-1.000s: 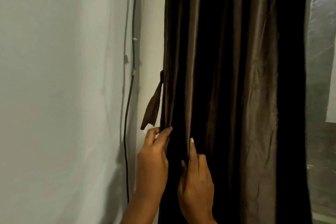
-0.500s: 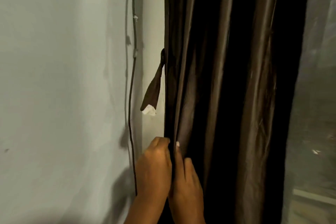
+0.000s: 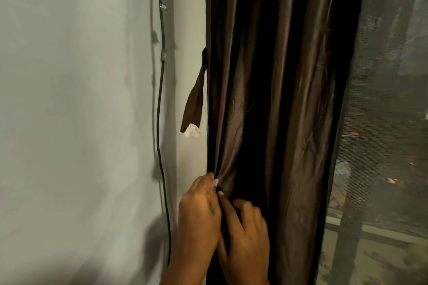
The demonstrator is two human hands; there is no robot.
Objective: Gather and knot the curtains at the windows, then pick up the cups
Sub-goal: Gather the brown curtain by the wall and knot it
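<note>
A dark brown curtain (image 3: 278, 99) is seen hanging in vertical folds through the centre of the view, its top and bottom both cut off by the frame. The deep folds at its middle are lost in shadow and no detail can be made out there. The left hand (image 3: 199, 213) is seen at the curtain's left edge, low in the view, with fingers curled and the fabric pinched so that creases radiate upward from the grip. The right hand (image 3: 245, 233) is pressed just beside it, touching it, with fingers bent into the fabric; a fold is gripped, though the fingertips are partly hidden behind the left hand and within the cloth. Both forearms are cut off at the lower edge.

A brown fabric strap (image 3: 194, 99) with a white end is noted hanging free at the curtain's left edge, above the hands and apart from them. To the left, a pale wall (image 3: 69, 99) is seen, with a dark cable (image 3: 159, 111) running down it, held by small clips. To the right of the curtain, a mesh-screened window (image 3: 389, 122) is visible; what lies beyond it is blurred and cannot be identified. No cups are in view.
</note>
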